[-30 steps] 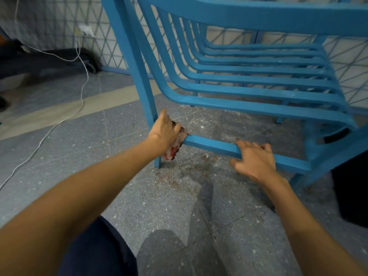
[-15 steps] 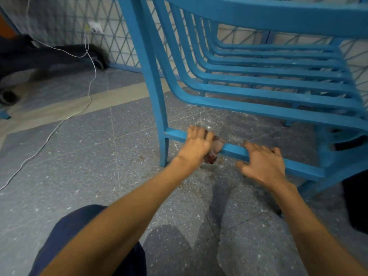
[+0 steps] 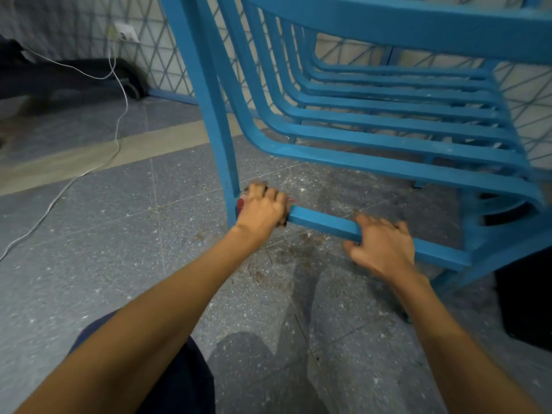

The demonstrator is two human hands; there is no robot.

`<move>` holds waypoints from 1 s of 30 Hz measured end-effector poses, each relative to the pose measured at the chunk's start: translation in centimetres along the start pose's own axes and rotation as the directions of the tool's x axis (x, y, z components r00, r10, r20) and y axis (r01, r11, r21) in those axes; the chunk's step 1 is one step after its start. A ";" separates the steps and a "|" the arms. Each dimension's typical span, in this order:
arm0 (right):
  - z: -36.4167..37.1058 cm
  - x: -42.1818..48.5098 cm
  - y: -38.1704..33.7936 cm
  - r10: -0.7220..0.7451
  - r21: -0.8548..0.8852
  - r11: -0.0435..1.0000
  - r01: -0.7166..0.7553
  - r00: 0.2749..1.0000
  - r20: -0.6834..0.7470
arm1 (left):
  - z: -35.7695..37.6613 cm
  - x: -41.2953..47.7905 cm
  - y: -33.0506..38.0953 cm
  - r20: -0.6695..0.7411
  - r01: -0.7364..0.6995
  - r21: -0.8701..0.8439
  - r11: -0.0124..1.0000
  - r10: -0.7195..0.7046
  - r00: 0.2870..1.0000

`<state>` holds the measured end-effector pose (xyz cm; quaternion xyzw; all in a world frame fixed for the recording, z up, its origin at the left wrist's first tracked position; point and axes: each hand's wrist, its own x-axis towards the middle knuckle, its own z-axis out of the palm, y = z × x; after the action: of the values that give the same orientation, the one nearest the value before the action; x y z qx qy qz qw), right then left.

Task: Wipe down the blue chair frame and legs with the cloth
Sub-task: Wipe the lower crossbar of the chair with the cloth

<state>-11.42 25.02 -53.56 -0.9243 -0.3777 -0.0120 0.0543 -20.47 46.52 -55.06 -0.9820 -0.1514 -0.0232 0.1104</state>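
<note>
The blue chair (image 3: 373,121) with a slatted seat fills the upper right of the view. A low crossbar (image 3: 322,224) joins its left leg (image 3: 218,138) to the right side near the floor. My left hand (image 3: 263,209) grips a reddish cloth (image 3: 240,202) wrapped over the crossbar's left end, right against the leg; only small bits of the cloth show around the fingers. My right hand (image 3: 382,246) grips the crossbar further right, fingers curled over its top.
The speckled grey tile floor (image 3: 104,249) has brown dirt and dust under the crossbar. A white cable (image 3: 119,94) trails across the floor at the left from a wall socket (image 3: 127,32). A dark object (image 3: 525,297) stands at the right edge.
My left hand slid the cloth right along the crossbar and then back left to the leg joint. My right hand stayed gripping the crossbar.
</note>
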 end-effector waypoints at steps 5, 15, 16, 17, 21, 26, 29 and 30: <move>-0.1 0.1 0.1 0.014 0.007 1.000 -0.014 1.000 0.009 | -2.4 0.9 6.9 -0.099 -0.279 -0.092 0.956 0.270 0.958; -0.3 -0.4 0.4 -0.014 0.048 0.999 0.013 1.000 0.018 | 1.5 -0.7 -3.7 -0.191 -0.091 -0.201 0.975 0.052 0.980; -0.3 -0.3 0.4 -0.015 0.048 0.999 0.014 1.000 0.013 | 1.3 -0.4 -3.3 -0.141 -0.069 -0.182 0.981 0.043 0.989; -0.3 -0.3 0.5 -0.012 0.052 0.999 0.011 1.000 0.014 | 1.1 -0.1 -2.5 -0.105 -0.061 -0.174 0.983 0.043 0.994; -0.4 -0.1 0.7 0.053 0.305 0.951 -0.060 0.998 0.031 | 0.0 0.2 1.1 -0.094 -0.083 -0.140 0.987 0.071 0.993; -1.9 0.6 1.7 0.191 0.887 0.430 -0.167 0.977 0.091 | -0.8 -0.1 6.9 -0.164 -0.123 -0.178 0.976 0.094 0.982; -2.1 0.9 2.0 0.200 0.883 0.438 -0.168 0.976 0.086 | -1.7 0.3 9.5 -0.154 -0.198 -0.331 0.923 0.154 0.976; -2.1 1.0 1.9 0.211 0.878 0.446 -0.174 0.974 0.086 | -2.3 0.4 9.4 -0.139 -0.220 -0.438 0.871 0.176 0.975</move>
<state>-9.36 24.12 -51.63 -0.8004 -0.2215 0.1735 0.5293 -17.31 37.39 -54.73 -0.9888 -0.0352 -0.0927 -0.1116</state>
